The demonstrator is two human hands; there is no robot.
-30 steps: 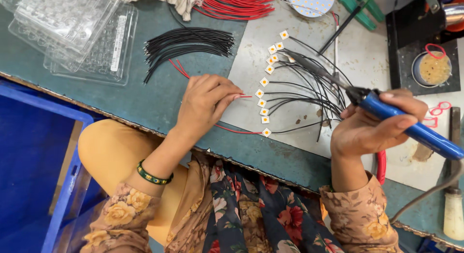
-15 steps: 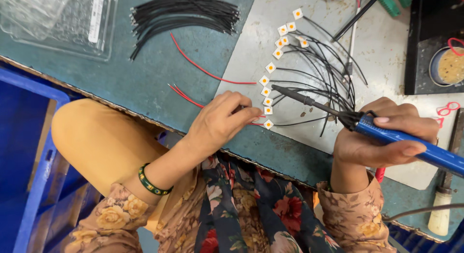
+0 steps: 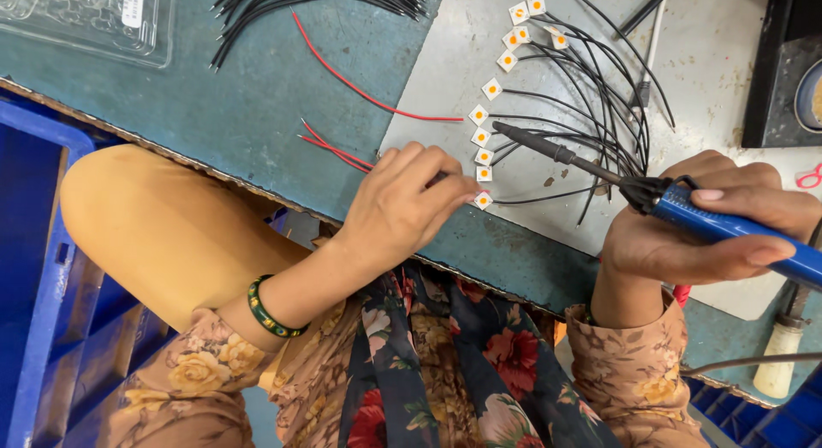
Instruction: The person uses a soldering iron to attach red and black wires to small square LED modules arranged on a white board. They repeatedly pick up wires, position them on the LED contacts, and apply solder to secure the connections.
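The left hand (image 3: 402, 204) fingers pinch a red wire (image 3: 330, 146) at the nearest LED chip (image 3: 484, 200) on the grey plate (image 3: 728, 88). The right hand (image 3: 702, 234) grips the soldering iron (image 3: 599, 170), tip just above that chip. Risk: hot tip could touch fingertips, or the chip could shift.

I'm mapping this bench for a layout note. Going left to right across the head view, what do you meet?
Blue crate → clear plastic tray → green bangle → left hand → row of small white squares with orange centres → soldering iron in the right hand → white tool handle.
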